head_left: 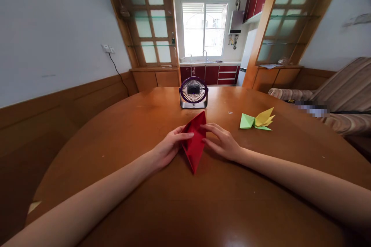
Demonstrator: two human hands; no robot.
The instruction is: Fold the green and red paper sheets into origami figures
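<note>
The brown table [174,208] is spreading out in the foreground, its smooth, polished surface catching a soft shine and its rim curving away on both sides. Over its middle, the red paper [197,148] is forming a crisply creased, matt diamond with sharp tips and layered flaps. Its long axis is running near to far, leaning slightly rightward at the top; one tip is pointing back toward the person, the other toward the fan. The left hand [171,144] is gripping the left edge, its thumb pressing flat across the face while the fingers are going out of sight behind. The right hand [223,142] is bending its fingers in a narrow curve, the tips meeting the right edge; whether they are pinching it, I cannot tell.

Farther off to the right, a pointed folded piece is lying on the wood, joining green paper [247,121] to fanned yellow paper [264,117]. Beyond the red diamond, the fan [193,90] is standing upright, its round purple ring and thin radiating ribs sitting in a U-shaped stand. A striped fabric armchair [336,88] is flanking the table on the right. Farthest away, a bright window [214,31] is glowing above glossy dark-red cupboards [211,75].
</note>
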